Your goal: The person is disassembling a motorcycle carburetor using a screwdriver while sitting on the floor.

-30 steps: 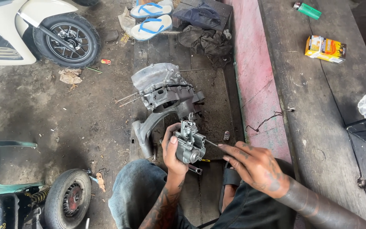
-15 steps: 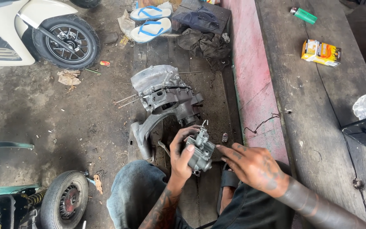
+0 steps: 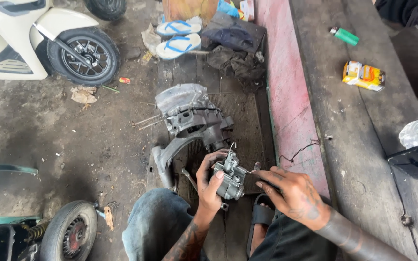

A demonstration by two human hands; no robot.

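Note:
My left hand [image 3: 210, 186] grips a small grey metal carburetor [image 3: 231, 177] above my lap. My right hand [image 3: 293, 195] sits just to its right, fingertips pinching a thin tool or small part that touches the carburetor's right side; what the fingers pinch is too small to tell. Beyond the carburetor, a grey engine casing [image 3: 187, 113] lies on a dark mat [image 3: 247, 121] on the floor. A wrench [image 3: 188, 177] lies under my left hand.
A white scooter [image 3: 30, 43] stands at the upper left, a teal one [image 3: 6, 212] at the lower left. Blue-strapped sandals [image 3: 177, 38] and dark rags [image 3: 235, 46] lie ahead. A wooden bench [image 3: 359, 140] on the right carries a green lighter [image 3: 344, 36] and a yellow pack [image 3: 364, 76].
The view shifted slightly. My left hand turned and lowered the carburetor a little, and my right hand stays at its right side.

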